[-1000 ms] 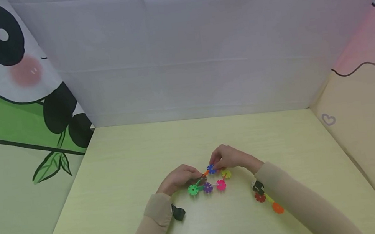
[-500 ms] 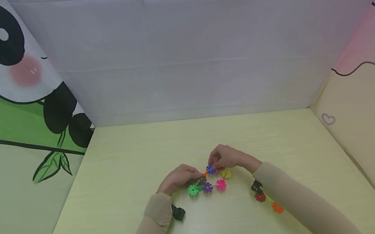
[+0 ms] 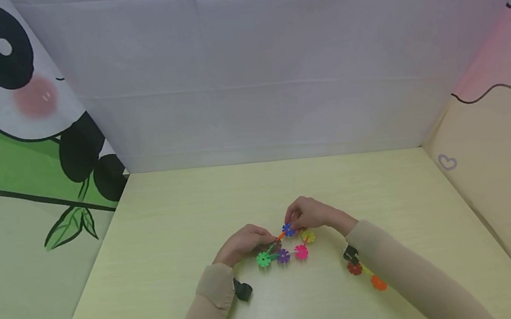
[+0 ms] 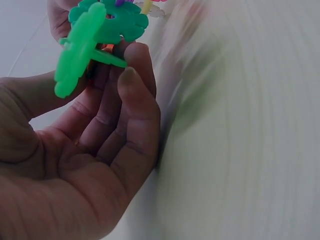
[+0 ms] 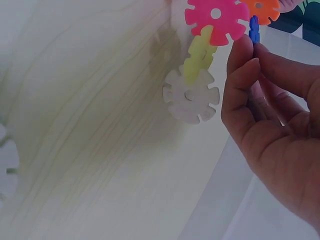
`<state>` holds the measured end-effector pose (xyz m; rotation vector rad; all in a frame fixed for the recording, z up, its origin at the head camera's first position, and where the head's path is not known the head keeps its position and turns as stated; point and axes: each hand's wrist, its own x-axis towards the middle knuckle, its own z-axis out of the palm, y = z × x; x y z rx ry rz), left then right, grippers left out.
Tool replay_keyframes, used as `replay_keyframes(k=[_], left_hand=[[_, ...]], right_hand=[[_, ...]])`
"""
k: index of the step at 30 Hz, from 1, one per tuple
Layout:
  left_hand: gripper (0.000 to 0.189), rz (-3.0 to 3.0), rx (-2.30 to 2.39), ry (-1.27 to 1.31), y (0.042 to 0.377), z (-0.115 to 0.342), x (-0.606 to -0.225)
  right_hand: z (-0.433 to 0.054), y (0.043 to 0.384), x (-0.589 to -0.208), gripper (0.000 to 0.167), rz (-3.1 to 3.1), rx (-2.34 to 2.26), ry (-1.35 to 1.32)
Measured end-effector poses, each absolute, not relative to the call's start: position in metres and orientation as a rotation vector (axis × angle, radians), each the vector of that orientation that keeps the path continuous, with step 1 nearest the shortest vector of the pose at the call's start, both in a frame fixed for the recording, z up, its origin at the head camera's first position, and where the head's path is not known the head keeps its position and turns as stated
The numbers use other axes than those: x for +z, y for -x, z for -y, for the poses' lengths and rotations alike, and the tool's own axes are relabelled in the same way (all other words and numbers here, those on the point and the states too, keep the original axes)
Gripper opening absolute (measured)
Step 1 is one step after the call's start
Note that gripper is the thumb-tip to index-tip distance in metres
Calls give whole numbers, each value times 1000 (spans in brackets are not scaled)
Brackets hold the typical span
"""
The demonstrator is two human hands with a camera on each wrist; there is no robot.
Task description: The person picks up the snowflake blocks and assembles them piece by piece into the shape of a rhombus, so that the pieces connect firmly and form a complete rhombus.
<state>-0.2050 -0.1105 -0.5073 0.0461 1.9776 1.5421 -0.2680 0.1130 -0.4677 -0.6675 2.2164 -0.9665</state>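
Observation:
Slotted plastic snowflake discs are joined in a chain that bends into a loop between the hands. Along its near side lie a green disc (image 3: 263, 259), a purple disc (image 3: 283, 256) and a pink disc (image 3: 301, 251). My left hand (image 3: 246, 243) pinches the loop's left side by a brown disc (image 3: 277, 244); the green disc overlaps its thumb in the left wrist view. At the far side, my right hand (image 3: 309, 213) pinches a blue disc (image 5: 254, 30) between thumb and finger, and an orange disc (image 5: 262, 9) slants off it. The yellow disc (image 3: 308, 236) sits below the right hand.
Under the right forearm lies a separate group, with a red disc (image 3: 354, 268) and an orange disc (image 3: 379, 283) showing and the sleeve partly covering it. Wrist cameras hang below both cuffs. A white wall (image 3: 260, 122) backs the pale table (image 3: 185, 209); printed cloths flank it.
The right hand and the blue disc shift slightly left, then slightly back right. My left hand stays in place, and its grip looks the same.

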Motion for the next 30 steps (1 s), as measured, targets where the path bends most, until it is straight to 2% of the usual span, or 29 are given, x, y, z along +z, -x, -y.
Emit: replay_keyframes(k=[30], left_hand=[[18, -1959, 1550, -55, 204, 112, -505]], right_hand=[[-106, 268, -468, 10, -2216, -941, 663]])
